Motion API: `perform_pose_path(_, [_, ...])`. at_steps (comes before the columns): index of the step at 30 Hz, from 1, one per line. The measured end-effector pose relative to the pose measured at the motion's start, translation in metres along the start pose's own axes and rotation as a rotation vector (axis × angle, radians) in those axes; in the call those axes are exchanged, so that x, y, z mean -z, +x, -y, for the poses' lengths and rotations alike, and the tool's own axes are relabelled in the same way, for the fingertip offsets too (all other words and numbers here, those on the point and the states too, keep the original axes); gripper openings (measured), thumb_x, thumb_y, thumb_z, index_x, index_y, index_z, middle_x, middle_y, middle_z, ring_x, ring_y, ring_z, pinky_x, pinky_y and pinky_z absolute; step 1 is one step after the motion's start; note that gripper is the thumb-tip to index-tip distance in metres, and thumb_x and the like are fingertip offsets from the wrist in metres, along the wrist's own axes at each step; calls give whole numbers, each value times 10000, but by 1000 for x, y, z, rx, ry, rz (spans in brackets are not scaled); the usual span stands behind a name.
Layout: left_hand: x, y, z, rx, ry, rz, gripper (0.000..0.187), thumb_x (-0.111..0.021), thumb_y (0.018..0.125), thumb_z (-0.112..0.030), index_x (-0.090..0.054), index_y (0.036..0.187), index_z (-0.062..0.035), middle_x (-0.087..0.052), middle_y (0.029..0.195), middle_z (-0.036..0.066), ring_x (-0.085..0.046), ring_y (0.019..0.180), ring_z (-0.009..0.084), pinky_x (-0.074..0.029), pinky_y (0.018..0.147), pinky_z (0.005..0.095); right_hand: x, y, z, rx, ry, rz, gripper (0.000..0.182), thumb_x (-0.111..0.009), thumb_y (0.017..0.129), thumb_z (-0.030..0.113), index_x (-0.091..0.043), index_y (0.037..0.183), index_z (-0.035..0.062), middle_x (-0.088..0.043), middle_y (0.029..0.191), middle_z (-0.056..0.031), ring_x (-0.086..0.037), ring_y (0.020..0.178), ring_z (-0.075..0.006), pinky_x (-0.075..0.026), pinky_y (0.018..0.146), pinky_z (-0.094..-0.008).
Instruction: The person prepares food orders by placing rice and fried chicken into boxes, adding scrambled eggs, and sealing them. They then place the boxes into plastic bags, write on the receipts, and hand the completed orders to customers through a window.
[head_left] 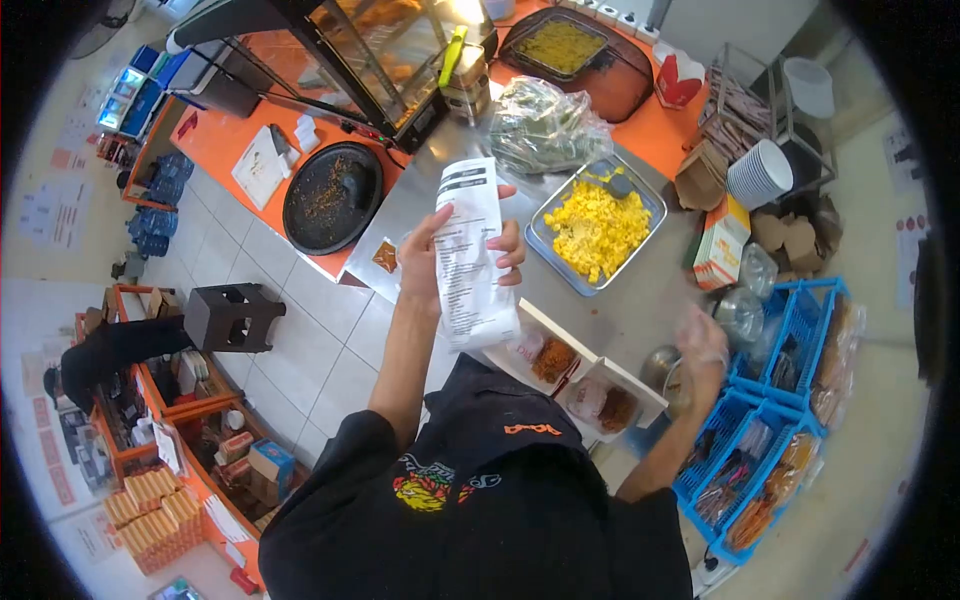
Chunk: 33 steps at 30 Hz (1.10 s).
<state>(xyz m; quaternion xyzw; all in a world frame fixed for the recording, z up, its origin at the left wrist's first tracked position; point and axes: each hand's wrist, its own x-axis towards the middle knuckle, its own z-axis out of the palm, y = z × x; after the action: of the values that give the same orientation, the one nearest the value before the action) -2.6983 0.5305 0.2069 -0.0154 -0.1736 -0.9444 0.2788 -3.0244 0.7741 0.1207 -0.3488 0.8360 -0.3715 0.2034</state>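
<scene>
My left hand (pixel 424 262) holds up a long printed paper receipt (pixel 470 285), with the thumb on one side and the fingertips round the other. My right hand (pixel 703 345), in a clear plastic glove, is blurred by motion, so its fingers cannot be made out. It is beside a metal bowl (pixel 658 368) at the counter's right. Two open takeaway boxes (pixel 640 393) stand close to my body, with brown food (pixel 553 360) and wrapped portions inside. Beyond the receipt, a metal tray (pixel 655 215) holds yellow scrambled egg (pixel 600 232) and a dark-handled utensil.
A plastic bag of greens (pixel 550 125) lies behind the egg tray, near a glass food warmer (pixel 370 60). A round black pan (pixel 333 200) sits on the orange counter. Paper cups (pixel 760 172) and blue baskets (pixel 745 440) stand at the right. A stool (pixel 232 318) is on the floor.
</scene>
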Motion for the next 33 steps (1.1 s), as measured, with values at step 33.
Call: perform_pose_path(33, [135,153,-100,239,-43,-22,572,-359,998,-545,-381,1372,-113,-466,845,99,-510,749,212,-471,646,370,-159,28,185,-89,198,621,185,-652,908,205,-672,904,21,-646,763,-47,-590,714,-131,-491,667,-295])
